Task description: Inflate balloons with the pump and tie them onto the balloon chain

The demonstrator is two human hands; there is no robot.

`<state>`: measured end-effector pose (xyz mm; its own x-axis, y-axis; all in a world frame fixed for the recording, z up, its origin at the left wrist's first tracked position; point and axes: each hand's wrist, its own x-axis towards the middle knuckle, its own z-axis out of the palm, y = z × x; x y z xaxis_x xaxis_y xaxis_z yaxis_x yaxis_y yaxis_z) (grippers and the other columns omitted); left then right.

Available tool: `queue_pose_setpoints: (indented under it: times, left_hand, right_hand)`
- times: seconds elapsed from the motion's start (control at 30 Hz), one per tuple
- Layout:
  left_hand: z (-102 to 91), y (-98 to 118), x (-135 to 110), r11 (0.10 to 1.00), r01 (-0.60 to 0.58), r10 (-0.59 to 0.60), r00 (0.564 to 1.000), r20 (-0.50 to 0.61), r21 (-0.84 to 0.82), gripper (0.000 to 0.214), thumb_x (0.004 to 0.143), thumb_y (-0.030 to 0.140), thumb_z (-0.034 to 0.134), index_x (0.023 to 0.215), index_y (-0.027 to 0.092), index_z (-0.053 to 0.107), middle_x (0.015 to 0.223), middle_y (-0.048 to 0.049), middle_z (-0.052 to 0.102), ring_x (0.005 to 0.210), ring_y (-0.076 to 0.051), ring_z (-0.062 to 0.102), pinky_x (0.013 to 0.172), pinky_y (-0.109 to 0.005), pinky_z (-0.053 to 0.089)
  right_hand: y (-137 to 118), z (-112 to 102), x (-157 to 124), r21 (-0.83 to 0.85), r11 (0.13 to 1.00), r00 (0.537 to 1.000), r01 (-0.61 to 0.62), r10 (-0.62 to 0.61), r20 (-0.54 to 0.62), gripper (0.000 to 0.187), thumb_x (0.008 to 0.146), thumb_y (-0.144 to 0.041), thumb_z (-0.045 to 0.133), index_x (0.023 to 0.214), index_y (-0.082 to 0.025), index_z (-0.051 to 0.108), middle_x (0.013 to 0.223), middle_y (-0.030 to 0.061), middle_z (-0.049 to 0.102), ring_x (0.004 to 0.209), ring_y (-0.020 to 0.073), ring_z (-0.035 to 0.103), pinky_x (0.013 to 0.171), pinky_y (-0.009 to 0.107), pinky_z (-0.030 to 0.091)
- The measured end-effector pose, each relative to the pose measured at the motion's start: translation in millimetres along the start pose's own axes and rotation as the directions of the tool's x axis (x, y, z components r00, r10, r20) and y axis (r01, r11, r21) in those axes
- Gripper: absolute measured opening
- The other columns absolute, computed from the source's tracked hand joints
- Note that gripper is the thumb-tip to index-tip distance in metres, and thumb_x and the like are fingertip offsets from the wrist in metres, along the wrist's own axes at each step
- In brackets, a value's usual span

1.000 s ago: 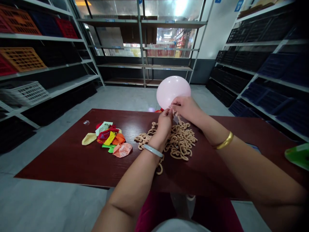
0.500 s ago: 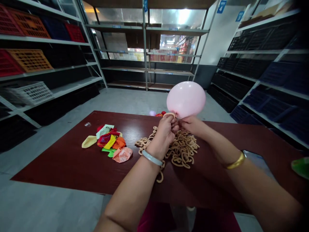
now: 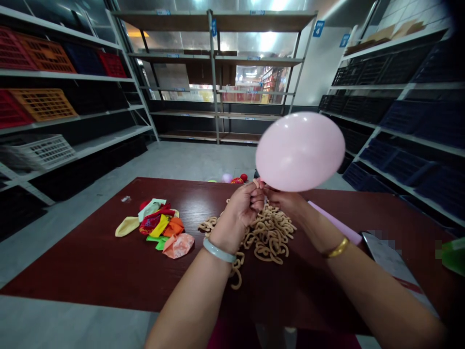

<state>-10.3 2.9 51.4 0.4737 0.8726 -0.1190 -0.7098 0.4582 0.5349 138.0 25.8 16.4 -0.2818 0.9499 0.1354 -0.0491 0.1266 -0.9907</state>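
An inflated pink balloon (image 3: 300, 150) floats just above my two hands over the dark red table (image 3: 90, 261). My left hand (image 3: 243, 206) is closed, its fingers pinched at the balloon's neck. My right hand (image 3: 286, 201) is closed too, meeting the left at the neck. Whether a beige clip sits between the fingers I cannot tell. Under both hands lies a heap of beige plastic clips (image 3: 267, 232). A pile of flat balloons in several colours (image 3: 158, 225) lies to the left of it.
A pink rod (image 3: 336, 224) and a flat paper-like sheet (image 3: 394, 264) lie on the table's right, with a green object (image 3: 454, 254) at the right edge. Small balloons (image 3: 232, 178) sit on the floor beyond the table. Shelving with crates (image 3: 43, 102) lines both sides and the back.
The pink balloon has swung right and nearer to the camera, looking larger. Both hands stay pinched at its neck. The view has tilted up slightly.
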Motion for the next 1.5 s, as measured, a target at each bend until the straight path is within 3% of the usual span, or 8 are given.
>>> queue_pose_setpoints:
  times: [0.17, 0.3, 0.4, 0.57, 0.9, 1.2, 1.33, 1.5]
  left_hand:
    - [-17.0, -12, 16, 0.91, -0.249, 0.287, 0.955, -0.072, 0.332, 0.017, 0.078, 0.02, 0.057, 0.064, 0.015, 0.049, 0.05, 0.008, 0.026, 0.04, -0.004, 0.02, 0.039, -0.016, 0.014]
    - [-29.4, -23, 29, 0.555, -0.393, 0.597, 0.802, -0.022, 0.734, 0.024, 0.079, 0.032, 0.059, 0.062, 0.015, 0.057, 0.053, 0.0039, 0.044, 0.047, -0.007, 0.035, 0.046, -0.019, 0.027]
    - [-31.2, -31, 31, 0.328, -0.402, 0.652, 0.752, 0.103, 0.855, 0.028, 0.084, 0.036, 0.053, 0.067, 0.015, 0.063, 0.063, 0.0003, 0.056, 0.061, -0.012, 0.048, 0.056, -0.021, 0.036]
    - [-23.9, -43, 25, 0.145, -0.413, 0.648, 0.726, 0.229, 0.899, 0.028, 0.088, 0.034, 0.048, 0.084, 0.016, 0.069, 0.08, -0.0036, 0.066, 0.077, -0.015, 0.057, 0.07, -0.023, 0.042]
    - [-19.2, -56, 20, 0.063, -0.395, 0.624, 0.732, 0.273, 0.917, 0.028, 0.091, 0.033, 0.046, 0.089, 0.017, 0.069, 0.086, -0.0054, 0.069, 0.079, -0.017, 0.061, 0.071, -0.026, 0.045]
    - [-16.0, -60, 16, -0.014, -0.391, 0.621, 0.718, 0.315, 0.92, 0.027, 0.092, 0.029, 0.044, 0.092, 0.018, 0.069, 0.088, -0.0058, 0.069, 0.082, -0.017, 0.061, 0.075, -0.027, 0.045]
    - [-15.4, -63, 18, 0.062, -0.398, 0.618, 0.735, 0.279, 0.915, 0.023, 0.09, 0.025, 0.047, 0.09, 0.017, 0.069, 0.088, -0.0054, 0.069, 0.083, -0.017, 0.061, 0.077, -0.027, 0.045]
    - [-9.3, -69, 18, 0.254, -0.496, 0.617, 0.744, 0.256, 0.83, 0.024, 0.09, 0.026, 0.047, 0.095, 0.015, 0.067, 0.095, -0.007, 0.069, 0.09, -0.017, 0.062, 0.085, -0.028, 0.046]
  right_hand:
    - [0, -3, -17, -0.081, 0.997, 0.979, -0.008, -0.009, -0.201, 0.022, 0.075, -0.042, 0.067, 0.079, -0.021, 0.068, 0.058, -0.0036, 0.044, 0.048, 0.0091, 0.033, 0.043, 0.025, 0.024]
    - [-6, 9, -33, -0.511, 0.821, 0.886, 0.254, -0.409, -0.219, 0.011, 0.078, -0.034, 0.064, 0.073, -0.024, 0.067, 0.085, 0.0039, 0.059, 0.081, 0.019, 0.055, 0.07, 0.033, 0.045]
    - [-11, 14, -41, -0.639, 0.643, 0.782, 0.423, -0.615, -0.1, 0.009, 0.081, -0.027, 0.061, 0.074, -0.024, 0.066, 0.099, 0.0057, 0.06, 0.101, 0.0216, 0.055, 0.09, 0.038, 0.044]
    - [-9, 5, -44, -0.584, 0.637, 0.752, 0.503, -0.655, -0.067, 0.01, 0.086, -0.024, 0.057, 0.087, -0.023, 0.067, 0.096, 0.0051, 0.065, 0.096, 0.0186, 0.059, 0.089, 0.036, 0.046]
    - [-7, -8, -48, -0.491, 0.737, 0.773, 0.465, -0.609, -0.181, 0.006, 0.083, -0.023, 0.061, 0.088, -0.023, 0.064, 0.09, 0.0021, 0.064, 0.084, 0.0161, 0.061, 0.077, 0.031, 0.05]
    - [-7, -8, -46, -0.711, 0.578, 0.729, 0.4, -0.671, -0.135, 0.005, 0.084, -0.017, 0.056, 0.083, -0.02, 0.06, 0.093, 0.0066, 0.059, 0.095, 0.0202, 0.057, 0.086, 0.036, 0.047]
    - [-2, -1, -46, -0.827, 0.477, 0.726, 0.298, -0.675, -0.128, 0.007, 0.087, -0.017, 0.047, 0.087, -0.019, 0.054, 0.096, 0.0107, 0.057, 0.098, 0.023, 0.055, 0.086, 0.04, 0.046]
    - [2, 5, -46, -0.836, 0.508, 0.68, 0.208, -0.689, -0.25, 0.005, 0.089, -0.022, 0.046, 0.086, -0.019, 0.051, 0.095, 0.0113, 0.057, 0.096, 0.0237, 0.053, 0.086, 0.042, 0.045]
